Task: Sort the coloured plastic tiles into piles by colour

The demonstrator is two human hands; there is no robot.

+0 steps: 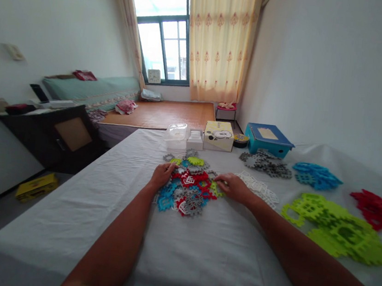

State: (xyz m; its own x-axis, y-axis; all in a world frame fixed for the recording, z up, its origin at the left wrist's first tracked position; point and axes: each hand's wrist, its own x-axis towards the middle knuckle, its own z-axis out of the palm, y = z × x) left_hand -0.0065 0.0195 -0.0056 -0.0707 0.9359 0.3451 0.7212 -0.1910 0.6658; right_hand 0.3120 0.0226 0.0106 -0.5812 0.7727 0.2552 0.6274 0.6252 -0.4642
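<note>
White cloth (pixel 102 188) covers the table, with a window (pixel 163 47) and a patterned curtain (pixel 221 40) beyond it at twelve o'clock. Clock positions take the mixed pile (pixel 193 179) of toothed plastic pieces as centre; I monitor it remotely.

Hands. Left hand (pixel 163 176): nine o'clock, fingers at the pile's edge; I cannot tell whether they clamp a piece. Right hand (pixel 233 186): three o'clock, fingertips close together at a grey piece (pixel 212 175); I cannot confirm a pinch.

Layout. Red, blue, grey, white and lime pieces overlap in the mixed pile. Single-colour piles: white pieces (pixel 258 188) at three o'clock, just past the right hand; grey pieces (pixel 266 165) between two and three; blue pieces (pixel 315 176) farther out at three; lime pieces (pixel 341 226) between three and four; red pieces (pixel 381 210) outermost at three. Clear box (pixel 176 136) at eleven, yellow box (pixel 218 137) at one, blue box (pixel 268 141) at two.

Caution. I judge that overlapping teeth may catch, so lifting one piece could drag its neighbours. A wide sweep of the right forearm could scatter the lime pieces beside it. Uneven hand pressure could slide the mixed pile across the wrinkled cloth.
</note>
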